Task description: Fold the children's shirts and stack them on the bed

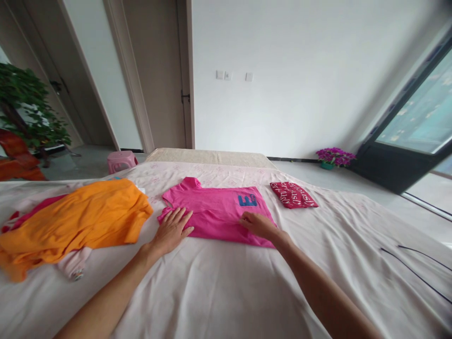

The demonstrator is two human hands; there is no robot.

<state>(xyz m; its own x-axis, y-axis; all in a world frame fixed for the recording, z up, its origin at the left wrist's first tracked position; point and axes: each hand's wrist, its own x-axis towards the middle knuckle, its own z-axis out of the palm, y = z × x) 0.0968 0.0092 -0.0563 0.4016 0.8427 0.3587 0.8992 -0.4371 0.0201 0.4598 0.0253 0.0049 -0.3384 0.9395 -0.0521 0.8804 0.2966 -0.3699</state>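
Observation:
A pink T-shirt (pixel 219 207) lies lengthwise on the sheet in front of me, with its collar and sleeve end to the left and a dark blue letter print near its right end. My left hand (pixel 173 226) rests flat on the shirt's sleeve end, fingers stretched and slightly spread. On the right half of the shirt, just below the print, my right hand (pixel 258 224) has its fingers curled down against the fabric, closed on it; the fingertips are partly hidden. Beyond it lies a folded dark red cloth (pixel 294 195) with white lettering.
Left of the shirt is a heap of clothes topped by an orange garment (pixel 92 216). A pale sheet (pixel 205 292) covers the surface. Thin black cords (pixel 416 275) lie at right. A pink stool (pixel 122 161), a potted plant (pixel 28 103) and purple flowers (pixel 335 156) stand beyond.

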